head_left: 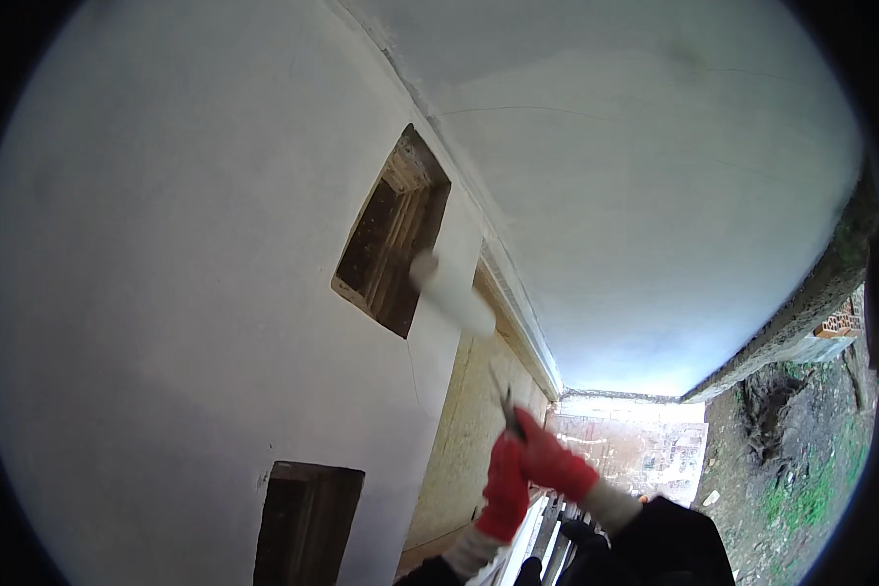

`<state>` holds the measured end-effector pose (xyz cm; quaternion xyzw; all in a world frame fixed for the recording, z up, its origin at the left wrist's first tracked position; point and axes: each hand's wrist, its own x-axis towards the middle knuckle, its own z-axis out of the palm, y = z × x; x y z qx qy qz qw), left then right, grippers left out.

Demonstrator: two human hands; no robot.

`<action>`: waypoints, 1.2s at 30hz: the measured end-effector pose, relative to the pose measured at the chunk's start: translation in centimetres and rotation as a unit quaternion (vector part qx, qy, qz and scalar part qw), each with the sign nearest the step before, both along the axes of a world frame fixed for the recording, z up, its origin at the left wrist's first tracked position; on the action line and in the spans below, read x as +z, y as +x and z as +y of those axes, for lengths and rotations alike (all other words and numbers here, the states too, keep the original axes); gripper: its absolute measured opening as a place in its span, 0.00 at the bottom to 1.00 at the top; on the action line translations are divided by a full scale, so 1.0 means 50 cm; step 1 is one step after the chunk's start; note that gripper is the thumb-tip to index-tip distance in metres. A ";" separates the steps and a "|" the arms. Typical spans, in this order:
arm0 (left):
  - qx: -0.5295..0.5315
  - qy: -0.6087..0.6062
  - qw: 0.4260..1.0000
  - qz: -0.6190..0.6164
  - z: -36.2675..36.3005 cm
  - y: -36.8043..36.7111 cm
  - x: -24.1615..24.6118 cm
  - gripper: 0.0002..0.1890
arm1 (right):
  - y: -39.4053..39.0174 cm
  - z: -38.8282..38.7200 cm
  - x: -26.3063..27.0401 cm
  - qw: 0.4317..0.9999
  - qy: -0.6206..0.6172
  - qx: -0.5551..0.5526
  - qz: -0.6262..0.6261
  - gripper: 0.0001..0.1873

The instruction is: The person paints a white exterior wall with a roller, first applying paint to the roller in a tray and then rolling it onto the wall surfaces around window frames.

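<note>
A white paint roller (455, 294), blurred, stands out in front of the wall between a rectangular opening and the lower doorway-like recess. Its thin frame and dark handle (511, 419) run down to my hands. My left hand (504, 487), in a red glove with a pale cuff, is closed low around the handle. Against it, my right hand (555, 455) in a matching glove grips the handle too. The fingers partly hide the grip. Whether the roller touches any surface cannot be told.
A white wall (190, 293) holds two dark recessed openings (392, 234) (309, 524). A white ceiling (630, 183) meets it along a rough seam. Below me are metal slats or rungs (549, 535) with dark footwear (584, 538) near them. Muddy, grassy ground (791, 469) lies at right.
</note>
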<state>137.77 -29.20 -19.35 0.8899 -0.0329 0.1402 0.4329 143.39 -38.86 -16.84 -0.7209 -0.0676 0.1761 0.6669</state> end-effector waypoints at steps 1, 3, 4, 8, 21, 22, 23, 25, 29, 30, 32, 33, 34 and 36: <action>-0.009 -0.047 0.997 -0.054 -0.013 0.047 0.009 0.20 | 0.060 -0.007 0.031 0.999 0.037 -0.007 0.005 0.25; 0.011 -0.316 0.948 0.031 -0.056 0.113 0.074 0.20 | 0.141 -0.006 0.043 0.999 -0.014 -0.044 0.014 0.27; 0.035 -0.557 0.824 0.104 -0.067 0.127 0.097 0.21 | 0.135 -0.004 0.041 0.999 -0.014 -0.043 0.012 0.27; 0.062 -0.609 0.780 0.127 -0.033 -0.026 -0.021 0.23 | -0.012 0.006 0.008 0.997 -0.073 -0.003 -0.007 0.30; 0.011 -0.412 0.906 0.096 -0.063 0.053 0.093 0.25 | 0.142 -0.008 0.061 0.999 -0.011 -0.048 -0.021 0.22; 0.003 -0.470 0.874 0.123 -0.067 0.064 0.101 0.28 | 0.178 -0.013 0.068 0.998 0.048 -0.037 0.012 0.22; 0.003 -0.469 0.874 0.123 -0.069 0.059 0.097 0.28 | 0.182 -0.006 0.055 0.998 0.049 -0.037 0.012 0.22; 0.053 -0.488 0.865 0.106 -0.079 0.045 0.084 0.28 | 0.182 0.002 0.043 0.999 0.025 -0.032 -0.013 0.24; 0.112 -0.654 0.740 0.106 -0.070 -0.049 0.007 0.26 | -0.034 -0.007 -0.020 0.997 -0.067 0.027 0.037 0.30; 0.111 -0.654 0.740 0.108 -0.064 -0.079 -0.018 0.26 | -0.091 -0.011 -0.033 0.999 -0.016 0.038 -0.010 0.31; 0.143 -0.374 0.895 0.195 -0.062 -0.124 -0.030 0.18 | -0.134 -0.027 -0.032 0.998 -0.029 0.048 -0.008 0.29; 0.146 -0.374 0.895 0.196 -0.057 -0.113 -0.024 0.18 | -0.136 -0.031 -0.030 0.998 -0.034 0.052 0.001 0.29; 0.097 -0.234 0.959 0.129 -0.041 -0.083 -0.020 0.17 | -0.107 -0.026 -0.031 0.998 -0.040 0.040 0.007 0.27; 0.025 -0.140 0.989 0.047 -0.028 -0.003 0.025 0.16 | -0.010 -0.013 -0.011 1.000 -0.023 0.010 -0.003 0.25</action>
